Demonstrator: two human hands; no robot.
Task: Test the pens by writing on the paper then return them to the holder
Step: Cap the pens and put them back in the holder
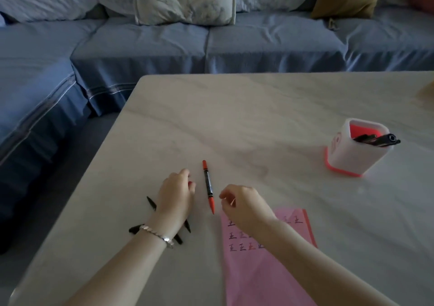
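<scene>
The red marker (208, 186) is lying untouched on the table (258, 108). The left hand (176, 193) is curling just left of it, perhaps pinching something red, though I cannot tell. The right hand (244, 204) is hovering just right of it, loosely curled and empty.

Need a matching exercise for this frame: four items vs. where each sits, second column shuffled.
Items
1. red marker
2. pink paper
3. pen holder
4. loose black pens

Places
A. partly beneath the left hand and wrist
B. standing upright, far right of the table
C. lying between the two hands
D. partly beneath the right hand and forearm

Pairs: 1-C, 2-D, 3-B, 4-A
</scene>
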